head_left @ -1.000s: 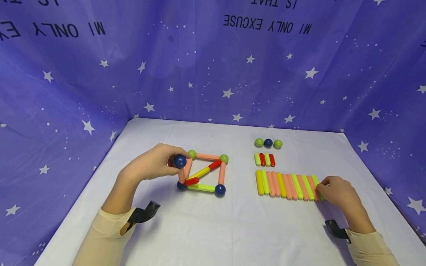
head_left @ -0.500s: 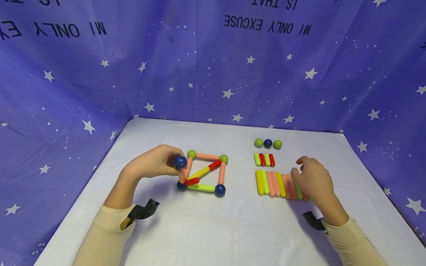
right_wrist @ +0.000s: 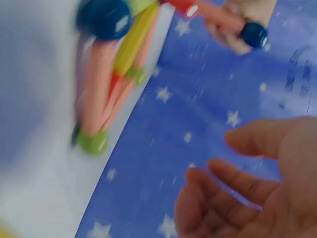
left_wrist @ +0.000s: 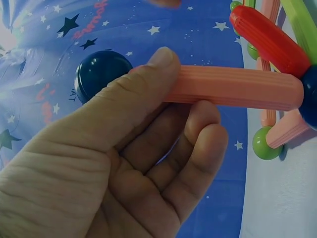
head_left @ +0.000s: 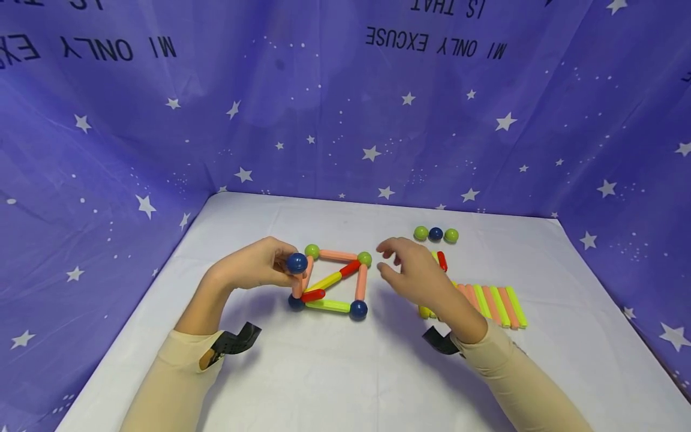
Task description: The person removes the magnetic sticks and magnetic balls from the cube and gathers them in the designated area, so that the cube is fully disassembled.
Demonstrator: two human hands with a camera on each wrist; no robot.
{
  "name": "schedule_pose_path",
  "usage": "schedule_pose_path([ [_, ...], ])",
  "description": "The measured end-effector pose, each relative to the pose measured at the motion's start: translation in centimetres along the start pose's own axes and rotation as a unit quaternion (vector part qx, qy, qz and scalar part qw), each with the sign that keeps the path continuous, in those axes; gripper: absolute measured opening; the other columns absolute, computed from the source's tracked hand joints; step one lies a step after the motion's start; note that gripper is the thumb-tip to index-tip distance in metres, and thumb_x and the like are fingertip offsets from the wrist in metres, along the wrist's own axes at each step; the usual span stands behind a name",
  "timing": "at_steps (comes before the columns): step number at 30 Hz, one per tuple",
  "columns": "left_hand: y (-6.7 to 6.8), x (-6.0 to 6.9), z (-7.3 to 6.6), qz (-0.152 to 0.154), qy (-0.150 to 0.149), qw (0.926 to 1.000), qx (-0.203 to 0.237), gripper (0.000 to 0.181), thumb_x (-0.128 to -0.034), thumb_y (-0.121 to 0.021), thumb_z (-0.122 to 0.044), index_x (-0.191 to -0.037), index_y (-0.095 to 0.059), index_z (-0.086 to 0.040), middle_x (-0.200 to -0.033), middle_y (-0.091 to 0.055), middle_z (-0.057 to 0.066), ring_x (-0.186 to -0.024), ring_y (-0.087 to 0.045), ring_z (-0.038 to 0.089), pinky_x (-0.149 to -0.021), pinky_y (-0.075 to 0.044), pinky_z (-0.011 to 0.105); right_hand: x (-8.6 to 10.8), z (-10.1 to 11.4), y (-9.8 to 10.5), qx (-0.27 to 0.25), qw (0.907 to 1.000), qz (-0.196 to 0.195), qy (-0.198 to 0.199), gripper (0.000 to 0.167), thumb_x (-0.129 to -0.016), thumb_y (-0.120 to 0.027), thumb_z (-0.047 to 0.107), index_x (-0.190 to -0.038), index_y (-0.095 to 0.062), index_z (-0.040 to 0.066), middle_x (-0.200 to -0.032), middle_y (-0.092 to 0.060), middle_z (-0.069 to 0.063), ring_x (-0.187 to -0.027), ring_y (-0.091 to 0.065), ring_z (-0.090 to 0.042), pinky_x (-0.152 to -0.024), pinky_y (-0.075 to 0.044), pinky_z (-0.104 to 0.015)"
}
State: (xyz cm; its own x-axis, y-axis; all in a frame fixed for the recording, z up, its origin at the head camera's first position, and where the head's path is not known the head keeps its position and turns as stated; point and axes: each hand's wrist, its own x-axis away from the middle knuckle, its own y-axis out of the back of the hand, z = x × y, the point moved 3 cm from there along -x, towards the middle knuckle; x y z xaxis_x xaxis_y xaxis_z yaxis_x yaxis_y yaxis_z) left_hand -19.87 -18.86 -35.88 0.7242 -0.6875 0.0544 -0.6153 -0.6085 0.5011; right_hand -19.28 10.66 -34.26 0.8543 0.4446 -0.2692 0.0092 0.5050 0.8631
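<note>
My left hand (head_left: 259, 264) pinches an upright pink magnetic stick (left_wrist: 233, 87) between thumb and fingers. A dark blue ball (head_left: 297, 263) caps that stick, and its foot meets the blue corner ball (head_left: 296, 302) of a flat square frame. Pink sticks (head_left: 338, 256) and a ribbed yellow-green stick (head_left: 327, 306) form the frame's sides. A yellow stick (head_left: 326, 282) and a red stick (head_left: 350, 269) cross it diagonally. Another short red stick (head_left: 313, 295) juts from the same blue corner. My right hand (head_left: 418, 276), fingers apart and holding nothing, hovers right of the frame's green ball (head_left: 364, 259).
A row of long sticks (head_left: 496, 306) lies at the right, partly hidden by my right arm. Behind it are short sticks (head_left: 442, 261), mostly covered by the hand, and a line of green and blue balls (head_left: 435, 234). A starry purple cloth (head_left: 345, 120) hangs behind the white table.
From the right end of the stick row, my right hand has swept left across the row towards the frame. The left hand stays on the upright stick.
</note>
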Motion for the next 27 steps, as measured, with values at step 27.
schedule_pose_path([
  [27,-0.5,-0.3,-0.2,0.001,-0.042,0.999,0.015,0.002,-0.0899,-0.068,-0.003,-0.089,-0.068,-0.002,-0.079,-0.071,0.013,-0.078,-0.069,0.034,-0.075,-0.054,0.035,-4.9,8.9,-4.0,-0.241,0.9642,0.004,0.111,0.031,-0.094,-0.066,0.026,-0.122,-0.058,0.014,-0.088,-0.06,0.005,-0.068,-0.054,-0.012,-0.058,-0.048,-0.029],
])
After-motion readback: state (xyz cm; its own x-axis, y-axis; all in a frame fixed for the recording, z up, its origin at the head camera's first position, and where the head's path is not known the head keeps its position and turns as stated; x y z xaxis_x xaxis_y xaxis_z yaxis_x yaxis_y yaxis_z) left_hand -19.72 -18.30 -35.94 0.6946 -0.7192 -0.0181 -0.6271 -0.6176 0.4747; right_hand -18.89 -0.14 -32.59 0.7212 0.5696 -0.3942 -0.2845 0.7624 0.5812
